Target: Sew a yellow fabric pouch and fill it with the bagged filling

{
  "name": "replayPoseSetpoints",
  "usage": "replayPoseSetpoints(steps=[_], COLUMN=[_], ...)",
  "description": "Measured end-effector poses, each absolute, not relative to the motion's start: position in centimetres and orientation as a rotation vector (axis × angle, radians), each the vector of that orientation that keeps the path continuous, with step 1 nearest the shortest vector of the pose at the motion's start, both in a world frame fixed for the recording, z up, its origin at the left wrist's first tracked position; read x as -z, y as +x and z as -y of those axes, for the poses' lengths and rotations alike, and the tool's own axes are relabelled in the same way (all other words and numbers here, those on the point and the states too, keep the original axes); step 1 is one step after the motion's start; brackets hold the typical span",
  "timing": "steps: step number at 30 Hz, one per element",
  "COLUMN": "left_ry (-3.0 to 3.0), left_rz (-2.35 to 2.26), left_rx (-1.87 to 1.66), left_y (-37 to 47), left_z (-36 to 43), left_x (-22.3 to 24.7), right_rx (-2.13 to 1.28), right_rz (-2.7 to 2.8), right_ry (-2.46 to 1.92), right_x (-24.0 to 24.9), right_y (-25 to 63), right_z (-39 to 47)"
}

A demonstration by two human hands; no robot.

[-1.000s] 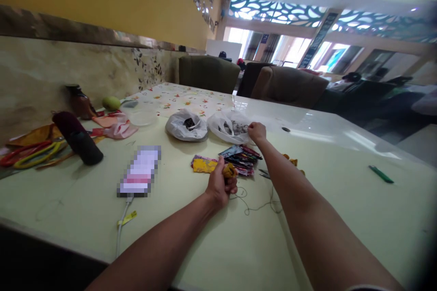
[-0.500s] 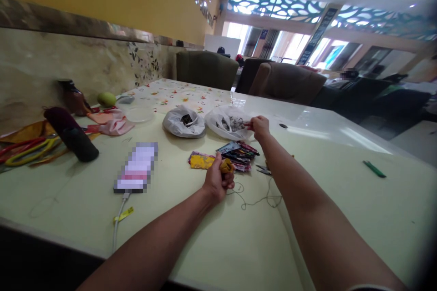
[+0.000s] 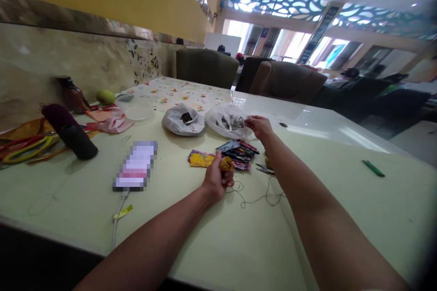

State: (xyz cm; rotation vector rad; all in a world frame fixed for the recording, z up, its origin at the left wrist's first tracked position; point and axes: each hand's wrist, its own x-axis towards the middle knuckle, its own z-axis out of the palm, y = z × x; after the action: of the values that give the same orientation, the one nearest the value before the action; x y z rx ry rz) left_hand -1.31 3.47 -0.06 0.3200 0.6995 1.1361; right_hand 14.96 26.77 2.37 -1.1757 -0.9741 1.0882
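Note:
My left hand [image 3: 218, 179] is closed around a rolled yellow cloth piece [image 3: 226, 164], above the table. A flatter yellow and purple cloth piece [image 3: 201, 159] lies just beyond that hand. My right hand [image 3: 260, 126] reaches to the right rim of a white plastic bag [image 3: 215, 123] with fluffy grey-white stuffing [image 3: 235, 122] in it. Its fingers are pinched together at the stuffing; what they hold is too small to make out. Between the hands lies a pile of dark, patterned cloth pieces [image 3: 239, 152]. Small scissors [image 3: 265, 169] sit beside my right forearm, near a loose dark thread [image 3: 244, 203].
A second white bag [image 3: 170, 122] with dark contents stands left of the first. Further left are a phone [image 3: 138, 163] on a cable, dark thread spools [image 3: 80, 141], yellow-handled scissors [image 3: 30, 149], pink cloth [image 3: 118, 122] and a green fruit [image 3: 105, 97]. A green cutter-like tool [image 3: 373, 168] lies right.
My right hand has shifted slightly at the bag's rim, its fingers now closer together over the stuffing. My left hand keeps its hold on the yellow cloth.

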Motion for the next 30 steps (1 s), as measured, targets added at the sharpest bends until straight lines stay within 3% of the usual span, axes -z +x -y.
replayPoseSetpoints(steps=[9, 18, 23, 30], left_ry=[0.315, 0.309, 0.371, 0.531], left_rz=[-0.696, -0.677, -0.739, -0.829], left_rx=[-1.133, -1.155, -1.158, -1.215], left_y=[-1.4, -1.4, -0.9, -0.3], left_z=[-3.4, -3.3, -2.9, -2.3], left_x=[-0.1, -0.3, -0.2, 0.2], right_rx=[-1.165, -1.311, -1.102, -0.743], right_rz=[1.023, 1.272, 1.438, 1.666], right_ry=[-1.064, -0.856, -0.871, -0.991], right_x=[-4.2, -5.8, -4.7, -3.5], right_y=[14.5, 12.6, 12.3, 12.5], right_z=[-23.4, -9.7, -3.6, -1.4])
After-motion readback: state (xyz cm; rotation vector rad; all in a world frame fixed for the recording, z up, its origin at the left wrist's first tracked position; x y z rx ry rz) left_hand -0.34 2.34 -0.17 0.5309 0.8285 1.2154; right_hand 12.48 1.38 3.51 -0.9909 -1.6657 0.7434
